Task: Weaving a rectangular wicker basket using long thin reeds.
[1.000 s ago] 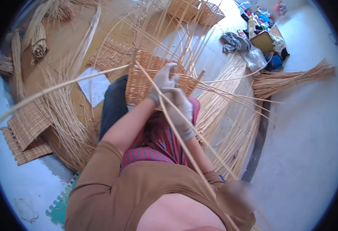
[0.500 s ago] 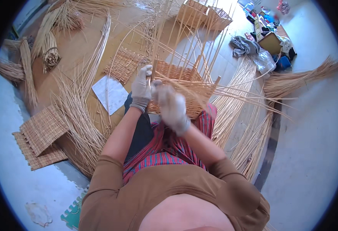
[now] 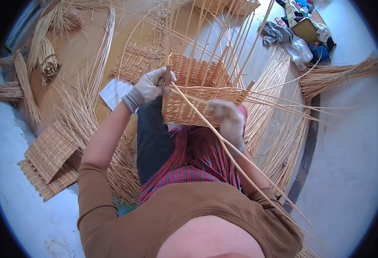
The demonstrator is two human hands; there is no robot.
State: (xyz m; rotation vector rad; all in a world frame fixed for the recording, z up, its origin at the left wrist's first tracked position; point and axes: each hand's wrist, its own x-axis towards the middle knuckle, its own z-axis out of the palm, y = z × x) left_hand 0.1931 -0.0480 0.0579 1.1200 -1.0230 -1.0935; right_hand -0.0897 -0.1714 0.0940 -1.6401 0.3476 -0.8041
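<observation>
A half-woven wicker basket (image 3: 184, 108) rests by my knees, its upright stakes (image 3: 193, 38) rising from the walls. My left hand (image 3: 151, 86), in a pale knitted glove, is closed around the wooden post at the basket's near left corner. Two long wicker strands (image 3: 204, 121) come out beside that corner and slant down to the right over my right forearm. My right hand (image 3: 228, 118), gloved too, is by the right part of the near wall. Motion smears its fingers, so its grip does not show.
Loose reeds (image 3: 90, 129) spread on the left, more reeds (image 3: 266, 99) on the right. Woven panels (image 3: 53, 148) lie at the left, another panel (image 3: 133, 62) beyond the paper sheet (image 3: 111, 92). A tied bundle (image 3: 344, 77) and a plastic bag (image 3: 298, 51) lie far right.
My right hand has moved right and down, away from my left hand. The strands now slant toward me across the near wall. My left hand still grips the corner, and the view has shifted.
</observation>
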